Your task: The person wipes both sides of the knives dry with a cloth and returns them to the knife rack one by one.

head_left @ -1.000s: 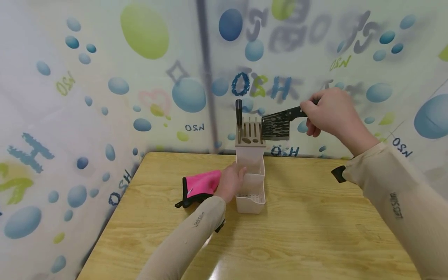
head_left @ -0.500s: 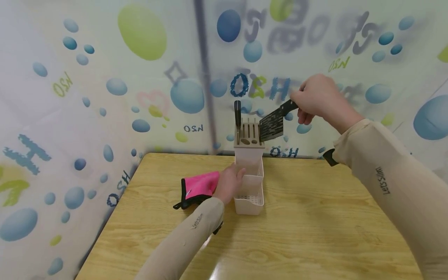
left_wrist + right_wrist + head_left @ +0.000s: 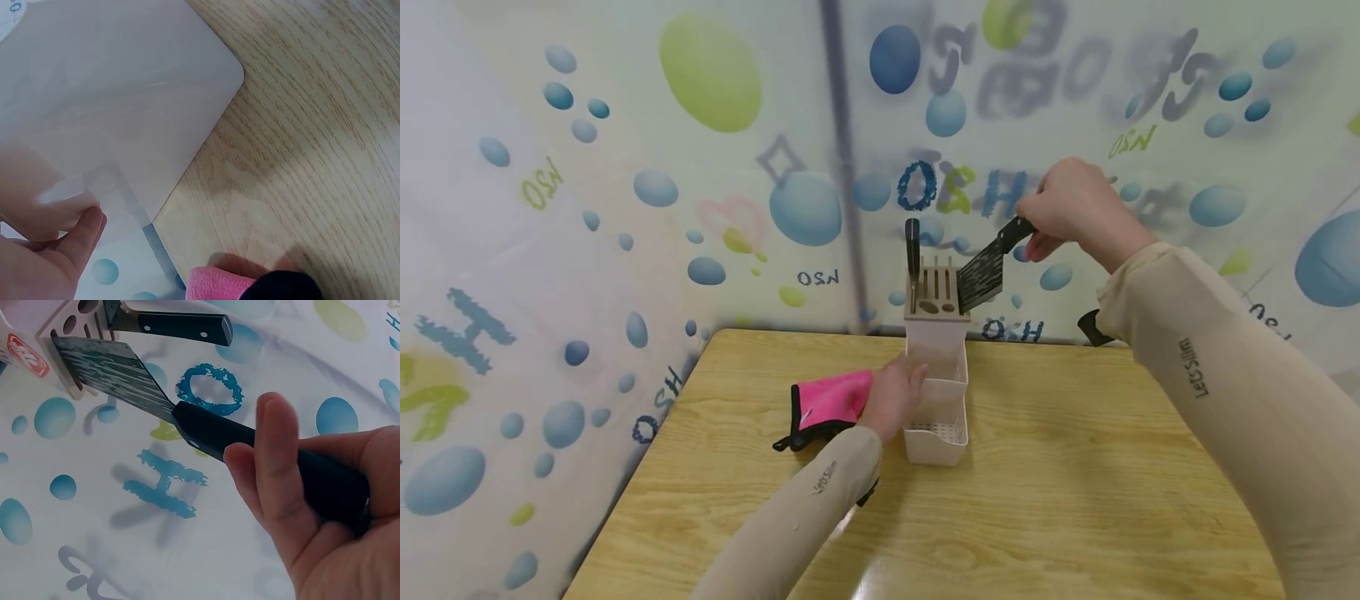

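My right hand (image 3: 1067,204) grips the black handle of a cleaver (image 3: 982,277) with a dark, streaked blade. Tilted down to the left, the blade has its lower end in the rightmost slot of a pale knife holder (image 3: 936,340), as the right wrist view also shows. A second knife (image 3: 912,250) with a black handle stands upright in the leftmost slot. My left hand (image 3: 892,397) holds the holder's left side by its middle basket. In the left wrist view the thumb (image 3: 84,240) lies along the pale wall, the other fingers mostly hidden.
A pink cloth item (image 3: 831,404) with black trim lies on the wooden table (image 3: 1075,492), left of the holder and close to my left forearm. Behind the table rises a wall covering (image 3: 1037,108) printed with bubbles and letters.
My right hand has moved left and up, tilting the cleaver more steeply, and its blade has gone from beside the holder's top into the right slot. The left hand keeps its place.
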`<state>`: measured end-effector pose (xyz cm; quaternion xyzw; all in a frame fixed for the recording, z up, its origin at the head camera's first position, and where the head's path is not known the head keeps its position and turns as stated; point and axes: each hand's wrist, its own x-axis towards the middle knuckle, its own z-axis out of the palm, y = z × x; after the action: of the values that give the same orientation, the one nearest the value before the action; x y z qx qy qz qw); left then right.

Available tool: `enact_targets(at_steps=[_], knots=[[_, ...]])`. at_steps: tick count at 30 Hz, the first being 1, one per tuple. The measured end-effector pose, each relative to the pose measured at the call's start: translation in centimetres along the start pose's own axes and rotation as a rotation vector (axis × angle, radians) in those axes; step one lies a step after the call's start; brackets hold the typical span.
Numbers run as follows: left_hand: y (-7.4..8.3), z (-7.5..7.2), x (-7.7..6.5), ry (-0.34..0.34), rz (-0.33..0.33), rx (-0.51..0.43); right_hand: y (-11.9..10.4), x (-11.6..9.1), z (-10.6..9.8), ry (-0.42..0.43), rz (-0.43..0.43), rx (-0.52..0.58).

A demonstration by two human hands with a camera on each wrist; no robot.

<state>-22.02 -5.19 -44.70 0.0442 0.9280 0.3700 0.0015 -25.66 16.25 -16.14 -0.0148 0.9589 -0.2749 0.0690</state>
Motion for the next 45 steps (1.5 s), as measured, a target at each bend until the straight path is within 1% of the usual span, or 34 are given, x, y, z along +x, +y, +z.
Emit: enact_targets(at_steps=[5, 8, 11, 15, 24, 32, 39, 45], knots=[[0.2, -0.1, -0.2, 0.007, -0.004, -0.02, 0.3, 0.4, 0.1, 0.003, -0.021, 0.027], [0.2, -0.1, -0.2, 0.011, 0.005, -0.027, 0.5, 0.6, 0.3, 0.021, -0.053, 0.009], [0.0, 0.0, -0.2, 0.013, 0.017, -0.015, 0.5, 0.9, 0.7, 0.068, -0.097, -0.022], [-0.1, 0.0, -0.1, 0.015, 0.028, 0.003, 0.4, 1.3, 1.2, 0.113, -0.146, -0.023], [-0.1, 0.0, -0.1, 0.003, 0.012, 0.014, 0.5, 2.8, 2.7, 0.136, -0.198, 0.008], [0.1, -0.1, -0.2, -0.002, -0.003, 0.0, 0.9, 4.0, 4.2, 0.165, -0.219, 0.017], [0.2, -0.2, -0.2, -0.007, -0.017, 0.008, 1.0, 5.1, 5.1, 0.133, -0.187, 0.026], [0.2, -0.1, -0.3, -0.018, -0.025, 0.003, 1.6, 6.1, 6.3, 0.127, -0.19, 0.012]])
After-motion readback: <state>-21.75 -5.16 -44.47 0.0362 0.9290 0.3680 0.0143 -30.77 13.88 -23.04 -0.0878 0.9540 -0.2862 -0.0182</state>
